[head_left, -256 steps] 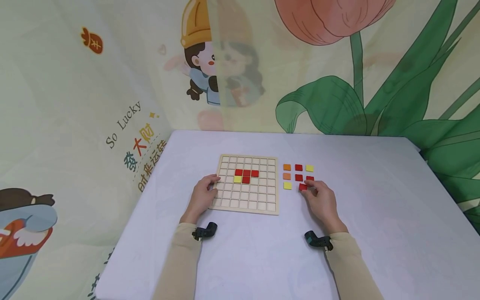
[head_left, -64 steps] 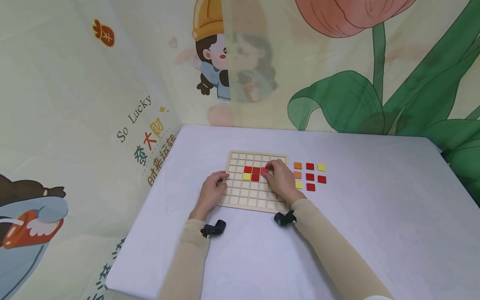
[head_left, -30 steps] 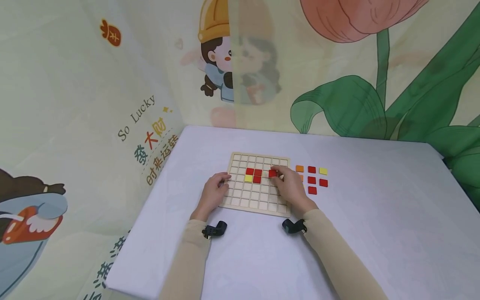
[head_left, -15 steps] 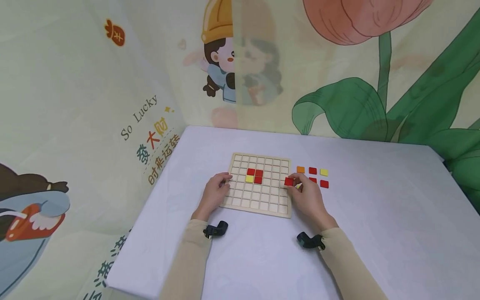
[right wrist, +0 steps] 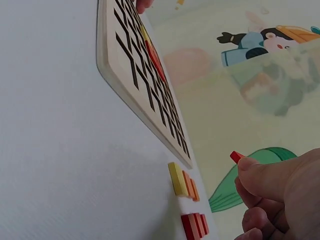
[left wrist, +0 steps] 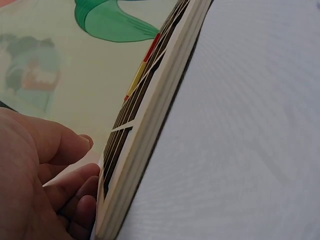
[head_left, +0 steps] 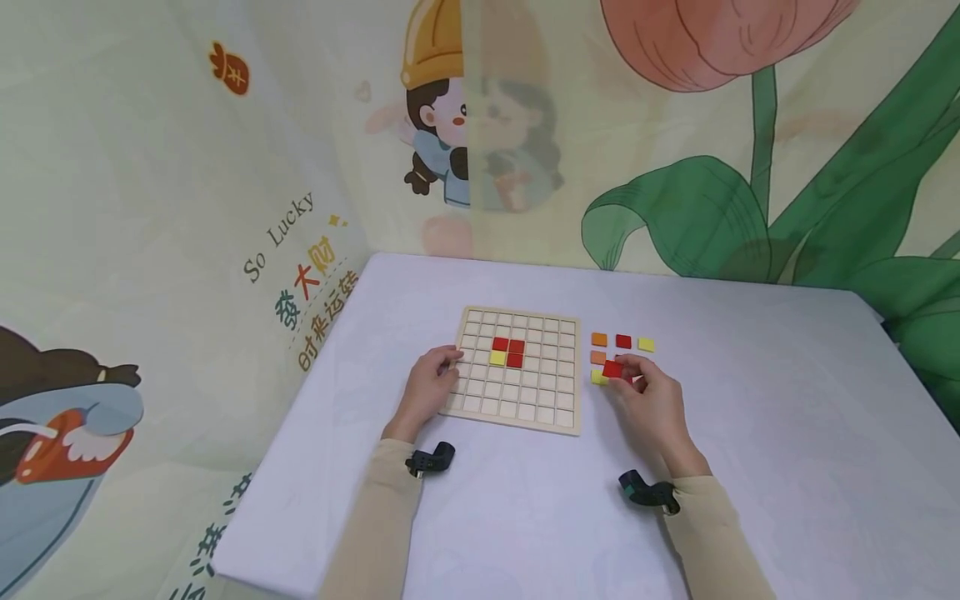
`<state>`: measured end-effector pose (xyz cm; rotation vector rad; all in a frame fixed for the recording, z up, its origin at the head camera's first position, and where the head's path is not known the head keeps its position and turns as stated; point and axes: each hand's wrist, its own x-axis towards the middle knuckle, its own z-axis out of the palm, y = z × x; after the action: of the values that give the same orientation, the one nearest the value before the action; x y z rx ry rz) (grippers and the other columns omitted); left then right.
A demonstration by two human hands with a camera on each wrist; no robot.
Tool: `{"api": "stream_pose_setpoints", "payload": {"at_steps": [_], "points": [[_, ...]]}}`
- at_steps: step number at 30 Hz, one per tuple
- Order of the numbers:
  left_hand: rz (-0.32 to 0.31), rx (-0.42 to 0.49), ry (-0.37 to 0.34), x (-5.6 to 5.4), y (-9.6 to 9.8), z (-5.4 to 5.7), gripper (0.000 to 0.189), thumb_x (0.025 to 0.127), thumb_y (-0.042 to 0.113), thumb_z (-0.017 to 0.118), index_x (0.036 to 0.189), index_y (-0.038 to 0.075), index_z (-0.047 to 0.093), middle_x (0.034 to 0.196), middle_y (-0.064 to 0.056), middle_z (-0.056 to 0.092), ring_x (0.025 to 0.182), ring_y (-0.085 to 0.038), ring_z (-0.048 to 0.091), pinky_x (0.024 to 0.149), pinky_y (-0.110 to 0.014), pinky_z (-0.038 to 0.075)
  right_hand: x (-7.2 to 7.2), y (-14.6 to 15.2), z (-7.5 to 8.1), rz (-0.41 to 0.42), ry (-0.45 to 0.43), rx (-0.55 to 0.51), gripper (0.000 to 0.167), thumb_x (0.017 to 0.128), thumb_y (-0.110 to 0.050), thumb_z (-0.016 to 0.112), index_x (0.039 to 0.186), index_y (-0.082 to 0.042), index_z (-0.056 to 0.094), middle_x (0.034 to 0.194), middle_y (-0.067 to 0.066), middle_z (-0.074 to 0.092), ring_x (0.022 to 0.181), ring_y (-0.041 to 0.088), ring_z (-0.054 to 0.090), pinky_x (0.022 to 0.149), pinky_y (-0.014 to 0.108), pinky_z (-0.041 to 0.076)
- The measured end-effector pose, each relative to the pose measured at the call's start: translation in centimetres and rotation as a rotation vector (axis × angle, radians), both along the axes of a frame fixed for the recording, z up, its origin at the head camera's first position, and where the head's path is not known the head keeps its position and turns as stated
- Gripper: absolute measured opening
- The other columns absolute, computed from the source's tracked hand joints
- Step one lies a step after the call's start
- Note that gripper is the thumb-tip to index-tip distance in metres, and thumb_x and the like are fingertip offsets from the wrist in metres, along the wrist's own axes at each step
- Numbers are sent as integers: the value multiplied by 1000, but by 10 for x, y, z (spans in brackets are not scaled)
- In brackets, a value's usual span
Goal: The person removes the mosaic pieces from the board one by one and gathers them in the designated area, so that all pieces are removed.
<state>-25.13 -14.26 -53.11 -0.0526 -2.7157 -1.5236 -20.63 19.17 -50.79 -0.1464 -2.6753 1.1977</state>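
The right hand [head_left: 654, 402] pinched a red tile [head_left: 611, 368], raised over loose tiles [head_left: 623, 342] at three o'clock from the gridded board [head_left: 546, 393]. The left hand [head_left: 427, 387], fingers relaxed and loosely bent, rested at its nine o'clock edge. Three red squares [head_left: 515, 360] and a yellow square [head_left: 497, 358] sat just eleven o'clock of its centre.

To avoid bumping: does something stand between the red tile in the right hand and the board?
A yellow tile and an orange tile lie between, flat on the table; the red tile is held higher, so nothing visible blocks it.
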Motion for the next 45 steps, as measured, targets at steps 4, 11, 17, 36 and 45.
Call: {"api": "stream_pose_setpoints", "payload": {"at_steps": [4,11,17,36,45], "points": [[3,-10,11,0,-1,1,32,95,9,55,125,10,64,140,-4,54,128,-22,48,106,-41,41,0,11,0,-25,-16,2,37,92,-12,68,128,-11,62,104,10,62,82,22,50,55,17,41],[-2,-23,3,-1,-2,1,32,95,10,55,126,10,64,141,-5,53,131,-22,46,108,-40,40,-1,35,-5,-89,-69,-2,39,94,-18,65,133,-13,60,110,11,59,92,24,50,61,14,43],[-5,-16,1,-1,-3,0,33,95,10,55,127,10,63,141,-5,52,132,-23,45,109,-41,39,-4,50,-13,-126,-85,6,40,95,-18,63,134,-10,58,112,14,60,97,26,51,64,11,41],[-8,-13,-7,0,1,3,32,96,9,55,127,9,63,141,-6,52,131,-24,45,108,-41,39,-3,55,-24,-61,-165,80,43,94,-10,63,135,0,55,118,22,60,105,34,53,94,48,52],[-7,-22,-18,-1,0,0,31,96,9,55,126,10,64,142,-4,52,132,-22,45,108,-39,40,-2,56,-26,-27,-76,189,36,92,-7,66,127,2,60,102,18,57,91,30,49,76,39,50]]}}
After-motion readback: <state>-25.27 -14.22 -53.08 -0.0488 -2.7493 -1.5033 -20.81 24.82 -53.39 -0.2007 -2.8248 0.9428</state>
